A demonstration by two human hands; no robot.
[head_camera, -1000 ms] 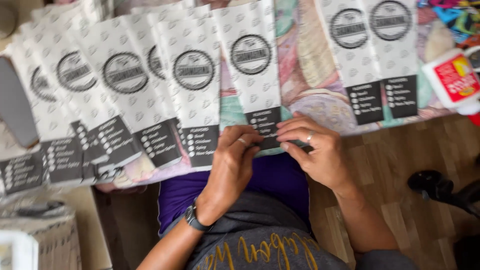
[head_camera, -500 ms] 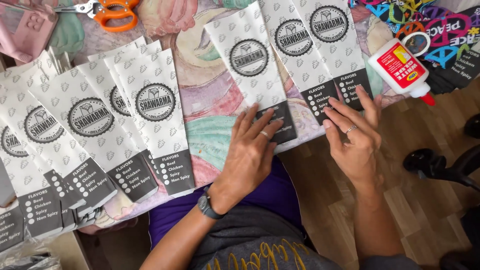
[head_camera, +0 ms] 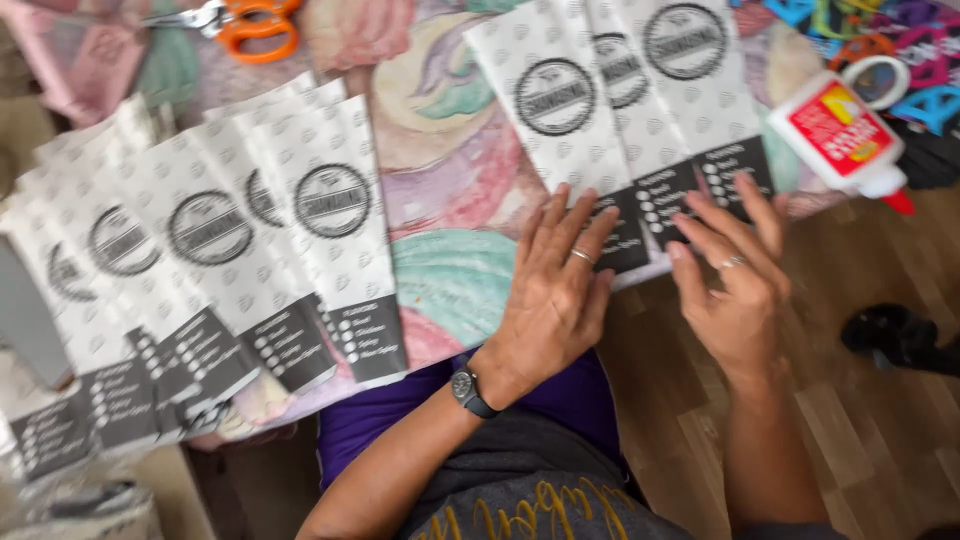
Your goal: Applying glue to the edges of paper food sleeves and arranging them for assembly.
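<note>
Two hands: both flat and empty, fingers spread, pressing down at the table's near edge.
Left hand (head_camera: pixel 555 290): palm down, your fingertips on the dark lower panel of the nearest paper sleeve (head_camera: pixel 560 125); nothing gripped.
Right hand (head_camera: pixel 735 275): fingers splayed over the dark panels of the two neighbouring sleeves (head_camera: pixel 690 90); thumb off the table edge.
Sleeves under hands: three white printed ones, overlapped in a fan, lying on the patterned tablecloth (head_camera: pixel 450 180), lower ends at the edge.
Step in hand: looks like pressing the glued bottom folds flat, judged from the open-palm contact.
Next move calls for: even pressure along each fold, then lifting straight up so the fan does not slide.
Glue bottle (head_camera: pixel 840 135): on its side, just beside your right hand, red tip pointing off the table.
Left fan (head_camera: pixel 220 250): more sleeves, well apart from your hands.
Scissors (head_camera: pixel 240 20): orange handles, far edge.
</note>
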